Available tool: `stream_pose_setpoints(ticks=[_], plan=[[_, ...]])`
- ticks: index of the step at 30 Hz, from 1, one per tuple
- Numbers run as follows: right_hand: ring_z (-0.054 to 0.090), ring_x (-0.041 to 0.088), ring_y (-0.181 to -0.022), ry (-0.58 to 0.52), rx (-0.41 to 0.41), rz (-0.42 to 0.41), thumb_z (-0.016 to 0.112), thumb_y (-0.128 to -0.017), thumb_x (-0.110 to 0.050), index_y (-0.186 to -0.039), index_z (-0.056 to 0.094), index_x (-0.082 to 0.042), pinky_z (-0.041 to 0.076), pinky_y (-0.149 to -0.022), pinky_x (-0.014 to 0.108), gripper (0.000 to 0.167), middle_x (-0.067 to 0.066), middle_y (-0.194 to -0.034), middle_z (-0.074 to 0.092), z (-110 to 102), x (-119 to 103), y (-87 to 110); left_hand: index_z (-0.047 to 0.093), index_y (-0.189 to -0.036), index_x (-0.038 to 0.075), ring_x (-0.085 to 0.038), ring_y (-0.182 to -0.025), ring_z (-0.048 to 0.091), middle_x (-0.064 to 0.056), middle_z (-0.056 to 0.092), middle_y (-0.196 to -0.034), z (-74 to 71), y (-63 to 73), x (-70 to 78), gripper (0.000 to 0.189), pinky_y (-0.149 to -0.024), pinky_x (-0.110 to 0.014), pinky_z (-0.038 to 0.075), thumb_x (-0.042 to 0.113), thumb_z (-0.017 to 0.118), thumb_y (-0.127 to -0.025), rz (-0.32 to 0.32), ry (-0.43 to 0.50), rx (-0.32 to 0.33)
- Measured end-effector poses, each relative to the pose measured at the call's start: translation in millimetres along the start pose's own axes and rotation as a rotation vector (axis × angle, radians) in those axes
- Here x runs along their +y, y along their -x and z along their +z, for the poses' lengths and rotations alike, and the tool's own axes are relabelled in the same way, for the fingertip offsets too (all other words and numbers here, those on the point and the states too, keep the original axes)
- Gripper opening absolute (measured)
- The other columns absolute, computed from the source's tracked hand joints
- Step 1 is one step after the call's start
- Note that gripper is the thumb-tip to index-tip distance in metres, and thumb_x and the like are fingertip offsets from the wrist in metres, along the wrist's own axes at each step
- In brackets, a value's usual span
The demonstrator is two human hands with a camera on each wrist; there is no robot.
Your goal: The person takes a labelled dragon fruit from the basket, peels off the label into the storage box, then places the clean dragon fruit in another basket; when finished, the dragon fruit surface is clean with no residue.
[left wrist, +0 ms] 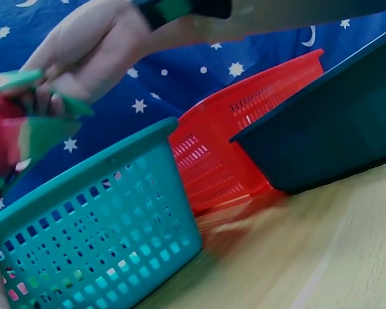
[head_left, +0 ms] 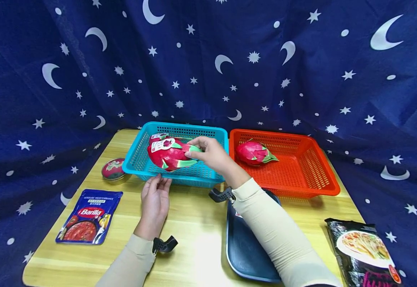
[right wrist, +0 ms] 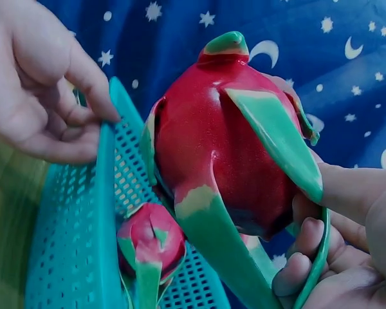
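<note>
My right hand (head_left: 208, 153) pinches a red dragon fruit (head_left: 170, 155) by its green leaf tips, holding it above the teal basket (head_left: 190, 182). A white label is stuck on the fruit's far end. Beneath it, a second dragon fruit (right wrist: 153, 235) lies inside the basket, mostly hidden in the head view. My left hand (head_left: 156, 201) grips the front rim of the teal basket, its fingers bent at the edge. Another dragon fruit (head_left: 253, 152) lies at the left side of the red basket (head_left: 301, 191), next to the teal one.
A dark tray (head_left: 245, 255) stands in front of the red basket, partly under my right forearm. At left are a round tin (head_left: 113, 170) and a blue Barilla pouch (head_left: 90, 217). A black food packet (head_left: 364, 251) lies at the right edge. A starry blue cloth (head_left: 208, 59) hangs behind.
</note>
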State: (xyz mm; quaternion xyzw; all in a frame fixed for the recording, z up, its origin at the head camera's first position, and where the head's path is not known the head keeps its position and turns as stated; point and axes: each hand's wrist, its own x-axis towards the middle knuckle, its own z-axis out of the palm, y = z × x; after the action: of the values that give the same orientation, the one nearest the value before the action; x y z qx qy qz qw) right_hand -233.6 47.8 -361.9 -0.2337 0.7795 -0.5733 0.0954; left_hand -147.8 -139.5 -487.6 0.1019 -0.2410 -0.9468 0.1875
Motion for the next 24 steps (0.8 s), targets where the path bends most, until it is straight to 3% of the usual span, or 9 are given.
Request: stream_pose_setpoints(ticks=[5,9,12,15,19,24], plan=[[0.066,0.04,-0.098,-0.092,-0.041,0.005,0.079,-0.098,-0.012,-0.125,0.071,-0.004,0.054,-0.084,0.041,0.029,0.011,-0.1,0.073,-10.3,-1.6,27.0,0.059,-0.092,0.001,-0.022,-0.083,0.063,-0.013,0.061,-0.088,-1.4,-1.1,0.6,0.021,-0.093,-0.036,0.058,-0.005,0.048,-0.11,-0.009,-0.012,0.008],[0.066,0.039,-0.092,-0.124,-0.08,-0.023,0.077,-0.096,-0.005,-0.124,0.069,0.001,0.055,-0.08,0.036,0.029,0.012,-0.096,0.072,-14.8,0.9,52.3,0.058,-0.086,0.002,-0.018,-0.079,0.059,-0.009,0.059,-0.086,-2.9,-2.3,2.7,0.027,-0.083,-0.029,0.056,-0.008,0.045,-0.108,-0.01,-0.033,-0.018],[0.067,0.036,-0.09,-0.165,-0.117,-0.024,0.077,-0.095,0.0,-0.123,0.068,0.005,0.055,-0.076,0.032,0.03,0.011,-0.096,0.073,-13.3,7.3,69.5,0.057,-0.086,0.004,-0.016,-0.073,0.059,-0.006,0.062,-0.085,-5.3,-2.5,6.5,0.025,-0.073,-0.026,0.053,-0.003,0.05,-0.109,-0.028,-0.085,-0.038],[0.068,0.034,-0.092,-0.204,-0.149,0.006,0.077,-0.095,0.002,-0.122,0.067,0.004,0.056,-0.077,0.031,0.029,0.012,-0.098,0.073,-11.1,17.3,83.2,0.056,-0.091,0.006,-0.014,-0.072,0.062,-0.005,0.064,-0.086,-7.8,-2.6,10.2,0.018,-0.071,-0.023,0.056,0.007,0.059,-0.109,-0.082,-0.158,-0.042],[0.069,0.03,-0.097,-0.254,-0.208,0.058,0.076,-0.094,0.003,-0.119,0.066,0.004,0.058,-0.082,0.032,0.027,0.016,-0.104,0.072,-6.2,31.2,95.0,0.056,-0.099,0.006,-0.018,-0.088,0.069,-0.008,0.068,-0.093,-10.1,-3.1,14.6,0.016,-0.086,-0.029,0.06,0.015,0.067,-0.106,-0.134,-0.239,-0.027],[0.066,0.027,-0.098,-0.254,-0.269,0.094,0.077,-0.094,0.002,-0.117,0.066,0.003,0.057,-0.082,0.029,0.026,0.015,-0.104,0.07,3.1,43.8,97.2,0.057,-0.108,0.004,-0.022,-0.1,0.07,-0.011,0.067,-0.1,-13.8,-3.8,18.5,0.014,-0.102,-0.036,0.053,0.013,0.067,-0.106,-0.17,-0.261,-0.014]])
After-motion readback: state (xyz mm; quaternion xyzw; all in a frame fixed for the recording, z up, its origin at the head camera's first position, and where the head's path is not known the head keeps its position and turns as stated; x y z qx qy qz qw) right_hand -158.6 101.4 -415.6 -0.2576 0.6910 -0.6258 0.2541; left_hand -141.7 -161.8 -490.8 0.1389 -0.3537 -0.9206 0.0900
